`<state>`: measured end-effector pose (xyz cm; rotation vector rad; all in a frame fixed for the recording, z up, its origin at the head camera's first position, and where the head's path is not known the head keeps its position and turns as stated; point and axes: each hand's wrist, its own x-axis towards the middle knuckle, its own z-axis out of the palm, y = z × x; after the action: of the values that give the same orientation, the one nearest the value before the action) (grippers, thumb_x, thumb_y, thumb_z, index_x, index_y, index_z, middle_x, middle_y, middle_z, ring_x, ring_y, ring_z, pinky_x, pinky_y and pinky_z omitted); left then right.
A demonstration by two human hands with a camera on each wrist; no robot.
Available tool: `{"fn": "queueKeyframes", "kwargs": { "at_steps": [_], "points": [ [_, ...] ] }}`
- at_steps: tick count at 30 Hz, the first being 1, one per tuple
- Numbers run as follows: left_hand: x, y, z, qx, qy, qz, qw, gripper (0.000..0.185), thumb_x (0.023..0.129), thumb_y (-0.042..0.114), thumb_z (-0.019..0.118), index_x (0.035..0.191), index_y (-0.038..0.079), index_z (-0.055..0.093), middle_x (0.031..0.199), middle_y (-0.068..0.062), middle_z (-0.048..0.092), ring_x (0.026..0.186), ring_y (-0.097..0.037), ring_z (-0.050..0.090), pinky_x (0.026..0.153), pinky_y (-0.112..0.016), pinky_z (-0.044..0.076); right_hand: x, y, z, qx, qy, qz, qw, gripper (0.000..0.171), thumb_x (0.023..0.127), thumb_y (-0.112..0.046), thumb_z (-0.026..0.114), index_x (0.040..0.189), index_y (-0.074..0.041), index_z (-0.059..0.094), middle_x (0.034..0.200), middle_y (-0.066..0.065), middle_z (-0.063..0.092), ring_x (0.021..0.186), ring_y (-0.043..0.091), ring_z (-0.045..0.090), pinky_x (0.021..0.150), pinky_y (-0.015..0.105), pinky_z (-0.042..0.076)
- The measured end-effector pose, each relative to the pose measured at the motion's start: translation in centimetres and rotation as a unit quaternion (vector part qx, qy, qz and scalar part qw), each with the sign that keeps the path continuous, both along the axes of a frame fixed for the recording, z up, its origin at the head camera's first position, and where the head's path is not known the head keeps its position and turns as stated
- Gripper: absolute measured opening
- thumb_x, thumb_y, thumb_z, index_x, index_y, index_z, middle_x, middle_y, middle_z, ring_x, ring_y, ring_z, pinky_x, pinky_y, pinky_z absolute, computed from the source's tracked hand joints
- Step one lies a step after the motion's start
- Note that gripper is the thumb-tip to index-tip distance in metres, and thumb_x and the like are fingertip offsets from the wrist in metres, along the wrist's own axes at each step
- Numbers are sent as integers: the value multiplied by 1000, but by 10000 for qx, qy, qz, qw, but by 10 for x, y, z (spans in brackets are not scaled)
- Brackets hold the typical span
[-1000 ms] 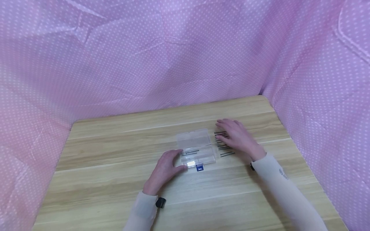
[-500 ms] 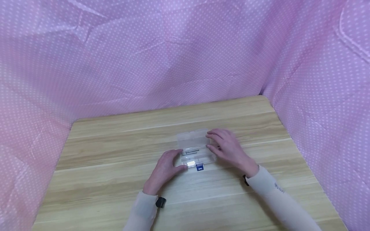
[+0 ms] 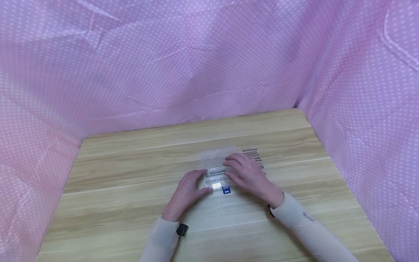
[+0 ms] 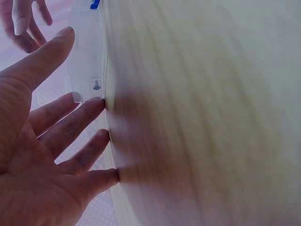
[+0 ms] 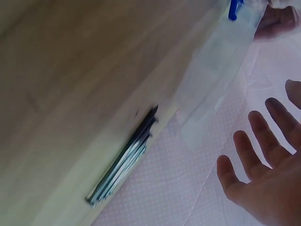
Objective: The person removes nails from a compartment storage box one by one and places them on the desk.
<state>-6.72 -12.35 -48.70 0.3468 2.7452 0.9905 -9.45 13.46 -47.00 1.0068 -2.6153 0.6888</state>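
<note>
A clear plastic box [image 3: 212, 182] with a blue latch [image 3: 226, 189] lies open on the wooden table, its lid [image 3: 212, 156] folded back. Inside are a few dark nails [image 3: 215, 173]. My left hand [image 3: 184, 193] holds the box's left end, thumb at the near corner, index finger at the far one. My right hand [image 3: 250, 174] reaches over the box's right part, thumb and fingers apart near the nails. In the right wrist view, nothing shows between its fingers [image 5: 259, 125]. Beside the box, partly behind that hand, several nails [image 3: 250, 150] lie in a row.
Pink dotted cloth [image 3: 183, 65] hangs behind and at both sides of the wooden table [image 3: 124, 174]. In the right wrist view, the loose nails [image 5: 123, 162] lie side by side near the box's end.
My right hand has moved left from the row of nails to over the box, uncovering part of the row. The left hand and the box have stayed in place.
</note>
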Motion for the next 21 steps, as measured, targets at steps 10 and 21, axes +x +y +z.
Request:
{"fn": "queueKeyframes", "kwargs": {
  "at_steps": [10,21],
  "points": [
    [0,0,0,-6,-42,27,10000,69,86,37,86,144,10,60,141,-12,62,137,-34,51,117,-52,39,0,-19,-3,375,-222,172,9989,23,98,-25,73,116,-12,75,124,6,68,121,28,59,106,49,46],
    [0,1,0,-4,-35,30,10000,69,85,36,86,143,10,60,139,-13,63,136,-35,52,117,-52,40,-8,-29,1,920,-576,-1,9941,17,99,-27,71,111,-16,76,123,4,67,118,27,57,102,50,46]
  ]
}}
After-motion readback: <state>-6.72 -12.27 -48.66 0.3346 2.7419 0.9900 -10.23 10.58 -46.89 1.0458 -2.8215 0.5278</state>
